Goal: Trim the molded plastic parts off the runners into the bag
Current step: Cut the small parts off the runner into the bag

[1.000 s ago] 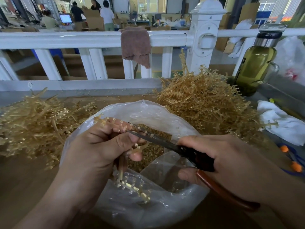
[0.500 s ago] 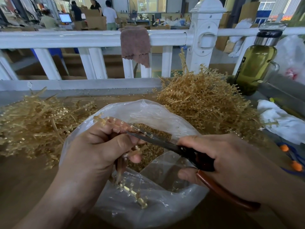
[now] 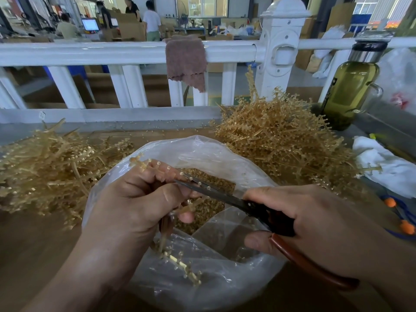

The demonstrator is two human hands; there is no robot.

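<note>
Amber, see-through plastic makes up the runner (image 3: 157, 174), a thin stem with short side twigs, each tipped by a small bead-like part. It is gripped in the left hand (image 3: 135, 206), whose fingers (image 3: 171, 194) are curled tight around its middle; the upper end pokes out past the knuckles at the far side, and the lower end hangs below the palm, down into the bag (image 3: 202, 278). The right hand (image 3: 315, 221) is closed around the handles of a pair of scissors (image 3: 236, 203), thumb on top, fingers wrapped under. The dark blades reach left to the runner just beside the left thumb, and look nearly shut, though how far they bite I cannot tell. One handle is black, the other a smooth reddish brown loop.

The bag is clear, crinkled film, its mouth open wide under both hands, with a heap of small cut parts (image 3: 209, 208) lying at the bottom. On the brown table (image 3: 33, 244), a tangled pile of runners (image 3: 51, 167) sits to the left, and a taller, bushier heap (image 3: 281, 140) to the far right. Behind them runs a white railing (image 3: 90, 52) with a brownish cloth (image 3: 185, 59) draped over it. At the right stands a bottle (image 3: 351, 86) of greenish liquid, near a crumpled white rag (image 3: 387, 167).
</note>
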